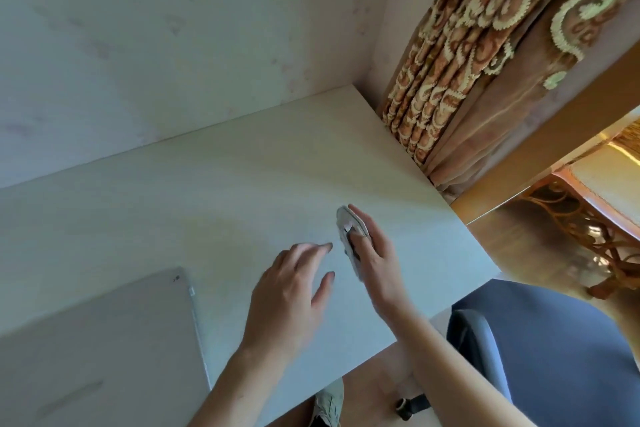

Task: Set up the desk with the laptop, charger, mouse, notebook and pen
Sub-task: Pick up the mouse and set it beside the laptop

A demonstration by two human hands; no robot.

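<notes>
A closed grey laptop lies flat on the white desk at the near left. My right hand holds a flat pale mouse tilted on its edge, just above the desk's right part, with a dark patch showing on its underside. My left hand hovers beside it with fingers spread, holding nothing; its fingertips are a short gap from the mouse. No charger, notebook or pen shows.
A bare wall backs the desk. A patterned curtain hangs past the desk's right edge. A dark blue office chair stands at the near right, and a shoe shows below the desk's front edge.
</notes>
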